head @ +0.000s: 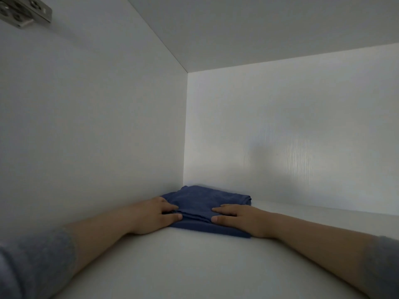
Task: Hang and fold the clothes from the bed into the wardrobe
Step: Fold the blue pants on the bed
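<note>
Pressing flat with straight fingers [224,209], the left hand [157,212] and right hand [239,217] rest on a soft, square-folded blue garment [198,201] lying on the smooth white shelf [194,266] against the wardrobe's left wall [97,126], well below that wall's metal hinge [23,11].

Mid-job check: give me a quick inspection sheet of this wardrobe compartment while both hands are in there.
Surface: white wardrobe shelf, smooth and level.
Job's things: folded blue garment lies flat on the shelf in the back left corner.
Clutter: nothing seen.
Grippers: left hand and right hand both rest on the garment with fairly straight fingers, one at each side of it.
Cables: nothing seen.
Surroundings: white side wall and back panel; metal hinge high on the side wall; grey sleeves on both arms.
</note>
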`<state>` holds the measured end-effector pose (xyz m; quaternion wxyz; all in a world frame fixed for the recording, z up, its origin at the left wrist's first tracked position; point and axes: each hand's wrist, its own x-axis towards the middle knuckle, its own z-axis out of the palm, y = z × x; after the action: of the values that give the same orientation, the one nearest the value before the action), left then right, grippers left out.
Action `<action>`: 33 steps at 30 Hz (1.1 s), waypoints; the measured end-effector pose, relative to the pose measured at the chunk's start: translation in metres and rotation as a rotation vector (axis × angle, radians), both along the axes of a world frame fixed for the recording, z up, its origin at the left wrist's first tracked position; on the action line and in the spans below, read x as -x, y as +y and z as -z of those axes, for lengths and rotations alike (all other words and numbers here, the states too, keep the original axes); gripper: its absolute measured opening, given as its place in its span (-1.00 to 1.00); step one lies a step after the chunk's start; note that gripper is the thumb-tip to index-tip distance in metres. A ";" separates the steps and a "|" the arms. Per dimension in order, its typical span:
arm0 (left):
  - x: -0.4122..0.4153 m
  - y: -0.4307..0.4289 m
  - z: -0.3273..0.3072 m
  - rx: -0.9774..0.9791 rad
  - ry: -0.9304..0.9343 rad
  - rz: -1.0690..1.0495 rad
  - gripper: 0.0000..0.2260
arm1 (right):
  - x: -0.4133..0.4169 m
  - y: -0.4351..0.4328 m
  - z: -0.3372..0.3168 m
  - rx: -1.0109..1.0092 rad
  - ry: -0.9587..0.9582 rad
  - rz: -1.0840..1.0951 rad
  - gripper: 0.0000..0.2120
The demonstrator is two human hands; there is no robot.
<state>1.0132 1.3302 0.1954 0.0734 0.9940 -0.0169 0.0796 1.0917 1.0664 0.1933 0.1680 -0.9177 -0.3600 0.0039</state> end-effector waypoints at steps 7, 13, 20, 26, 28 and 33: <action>0.000 -0.003 0.003 0.053 -0.084 0.016 -0.50 | -0.011 0.000 0.001 -0.006 -0.002 -0.002 -0.28; 0.006 -0.003 0.002 0.064 -0.176 -0.014 -0.48 | -0.012 -0.003 0.003 -0.048 -0.031 -0.006 -0.45; 0.044 -0.025 -0.008 0.193 -0.423 -0.046 -0.72 | 0.017 -0.012 0.003 -0.252 -0.191 0.043 -0.49; 0.097 -0.053 0.002 0.186 -0.426 -0.097 -0.73 | 0.066 -0.023 0.009 -0.377 -0.270 -0.008 -0.56; 0.116 -0.065 0.007 0.154 -0.343 -0.071 -0.68 | 0.086 -0.029 0.009 -0.388 -0.294 -0.033 -0.64; 0.153 -0.094 0.008 0.159 -0.258 -0.035 -0.68 | 0.141 -0.052 0.009 -0.339 -0.291 -0.014 -0.62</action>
<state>0.8606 1.2364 0.1873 0.1477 0.9667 -0.0026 0.2092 0.9504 1.0140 0.1843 0.2658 -0.8648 -0.3823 -0.1880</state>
